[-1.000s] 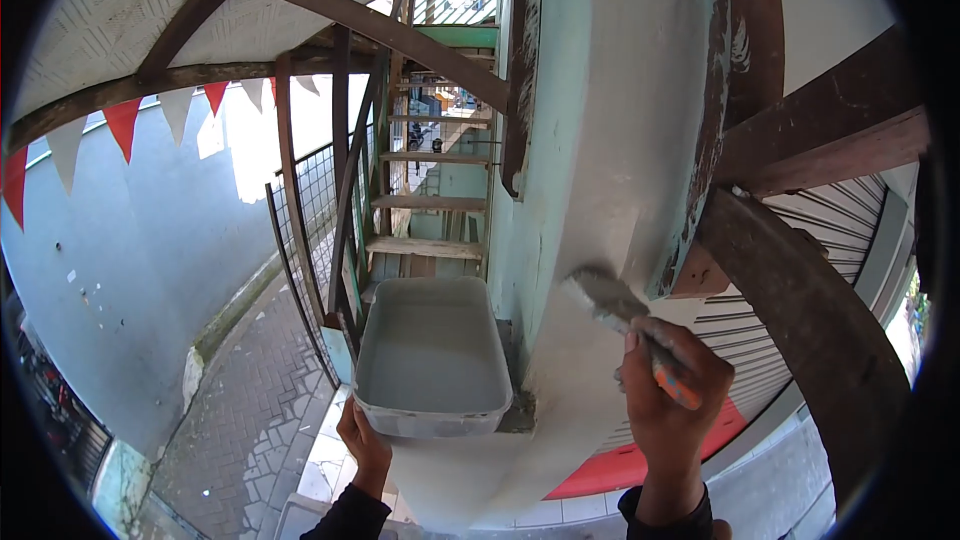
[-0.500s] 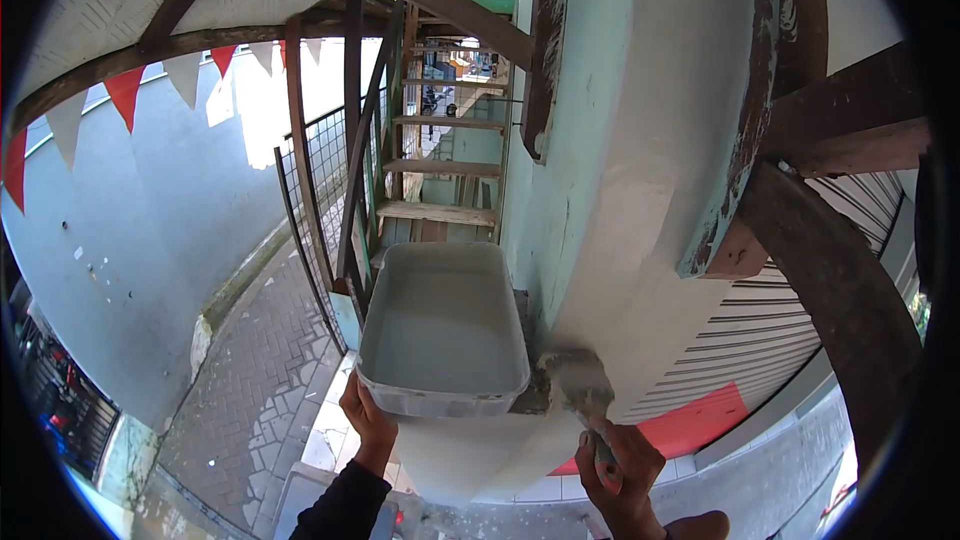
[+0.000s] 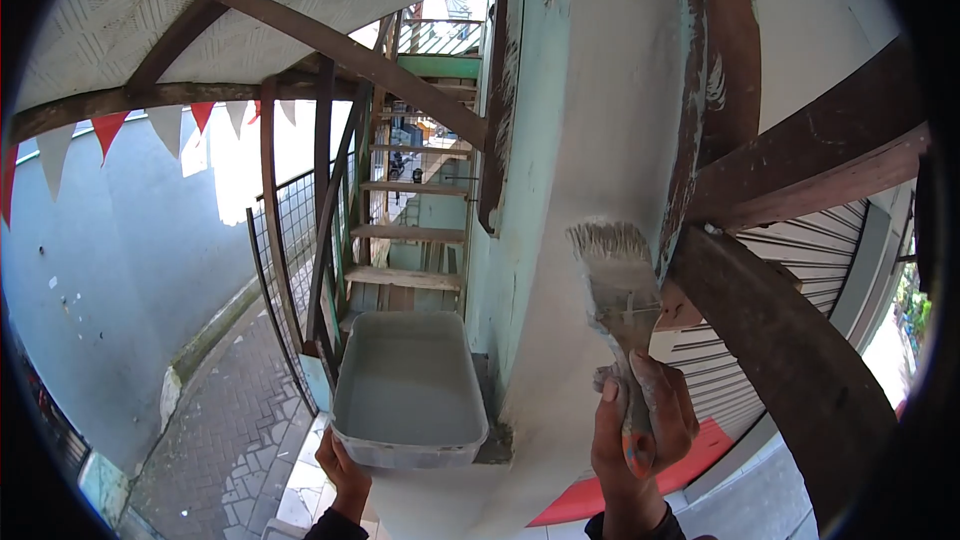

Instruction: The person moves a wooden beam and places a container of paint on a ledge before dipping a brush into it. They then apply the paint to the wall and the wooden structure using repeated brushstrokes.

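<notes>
My right hand [image 3: 645, 420] is closed round the handle of a wide paintbrush [image 3: 622, 285]. Its bristles point up, wet with grey paint, against the pale face of the pillar [image 3: 610, 130]. Lower and to the left, a clear plastic tub [image 3: 410, 456] of grey paint [image 3: 405, 380] rests on a ledge [image 3: 494, 442] beside the pillar. My left hand [image 3: 343, 465] grips the tub's near left corner, its fingers partly hidden beneath the rim.
Dark wooden beams [image 3: 790, 325] brace the pillar on the right, above a slatted shutter [image 3: 760, 350]. Wooden stairs [image 3: 405, 278] climb behind the tub, with a mesh railing [image 3: 295, 230] to their left. Red and white pennants [image 3: 108, 132] hang over a paved alley [image 3: 220, 440].
My right hand has lifted the paintbrush from beside the tub up the pillar face. The view has tilted upward and shifted right; my left hand stays at the tub.
</notes>
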Demonstrator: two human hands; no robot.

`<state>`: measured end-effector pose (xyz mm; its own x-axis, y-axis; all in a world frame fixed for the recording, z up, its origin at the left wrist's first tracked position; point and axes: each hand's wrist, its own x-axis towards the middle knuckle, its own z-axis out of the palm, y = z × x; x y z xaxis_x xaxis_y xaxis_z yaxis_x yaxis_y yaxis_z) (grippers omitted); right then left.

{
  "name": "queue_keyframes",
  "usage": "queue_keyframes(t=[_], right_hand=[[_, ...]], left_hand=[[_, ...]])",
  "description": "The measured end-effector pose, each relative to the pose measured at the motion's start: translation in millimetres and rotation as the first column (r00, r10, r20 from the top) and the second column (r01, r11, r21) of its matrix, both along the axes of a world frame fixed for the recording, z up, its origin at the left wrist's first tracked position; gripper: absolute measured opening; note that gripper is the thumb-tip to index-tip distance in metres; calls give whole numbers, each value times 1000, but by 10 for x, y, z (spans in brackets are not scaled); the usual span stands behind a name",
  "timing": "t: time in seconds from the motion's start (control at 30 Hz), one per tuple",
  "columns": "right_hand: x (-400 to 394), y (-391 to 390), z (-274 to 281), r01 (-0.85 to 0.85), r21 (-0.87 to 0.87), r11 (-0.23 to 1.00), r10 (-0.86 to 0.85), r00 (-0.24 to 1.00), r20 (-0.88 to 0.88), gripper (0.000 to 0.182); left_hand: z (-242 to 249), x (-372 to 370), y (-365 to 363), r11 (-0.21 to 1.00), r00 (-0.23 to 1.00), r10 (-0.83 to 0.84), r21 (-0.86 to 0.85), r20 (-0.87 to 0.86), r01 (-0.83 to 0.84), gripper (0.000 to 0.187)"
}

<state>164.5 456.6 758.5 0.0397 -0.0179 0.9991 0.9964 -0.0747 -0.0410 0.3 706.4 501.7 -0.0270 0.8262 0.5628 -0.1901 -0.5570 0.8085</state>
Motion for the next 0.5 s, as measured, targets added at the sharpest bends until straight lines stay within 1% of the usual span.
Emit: queue_keyframes(t=[0.1, 0.2, 0.23, 0.33, 0.43, 0.5], right_hand=[[97, 206, 44, 16, 94, 995, -17, 1000, 6, 42], [255, 387, 151, 49, 178, 983, -64, 995, 82, 46], [272, 422, 176, 36, 172, 985, -45, 998, 47, 46], [346, 508, 239, 52, 197, 979, -61, 997, 43, 45], [413, 522, 170, 11, 157, 988, -8, 1000, -22, 42], [368, 467, 61, 25, 134, 991, -24, 1000, -15, 40]], left_hand=[[19, -1, -13, 1000, 1000, 4, -7, -3, -4, 42], [37, -4, -29, 1000, 1000, 19, 12, -12, -19, 42], [50, 1, -30, 1000, 1000, 22, 22, -12, -22, 42], [51, -9, -35, 999, 1000, 30, 41, -10, -29, 42], [39, -6, -25, 998, 999, 35, 51, -7, -35, 41], [25, 6, -16, 999, 999, 36, 36, 5, -36, 41]])
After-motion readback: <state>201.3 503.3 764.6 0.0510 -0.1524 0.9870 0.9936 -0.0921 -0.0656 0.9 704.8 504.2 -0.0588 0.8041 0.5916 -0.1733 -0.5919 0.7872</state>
